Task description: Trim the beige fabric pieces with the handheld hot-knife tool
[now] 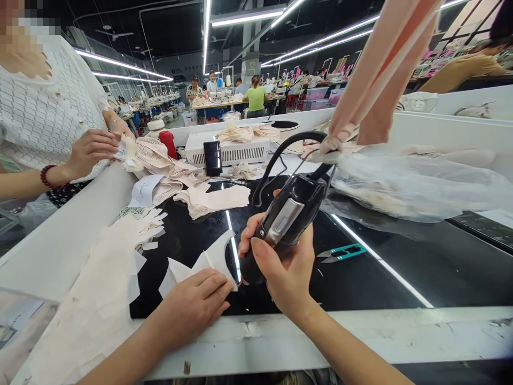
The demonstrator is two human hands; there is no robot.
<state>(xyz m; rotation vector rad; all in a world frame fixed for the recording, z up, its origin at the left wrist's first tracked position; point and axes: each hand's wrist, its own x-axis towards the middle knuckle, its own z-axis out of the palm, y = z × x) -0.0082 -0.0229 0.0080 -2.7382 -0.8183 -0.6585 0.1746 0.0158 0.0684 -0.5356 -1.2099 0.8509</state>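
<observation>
My right hand is wrapped round a black corded hand tool with a silver lever on its side. The tool tilts so its lower end points at the table, close to the corner of a white fabric piece. A thick black cable curves up from its top. My left hand presses the fabric piece against the glossy black tabletop, fingers bent and close together. Right of the tool lie teal thread snips. Beyond my left hand lies a stack of cream cut pieces.
A co-worker's hand at the left handles cream fabric. Layered pale pieces cover the left side. Behind stand a phone, a white vented box and a red bottle. Pink cloth hangs above a clear plastic bag.
</observation>
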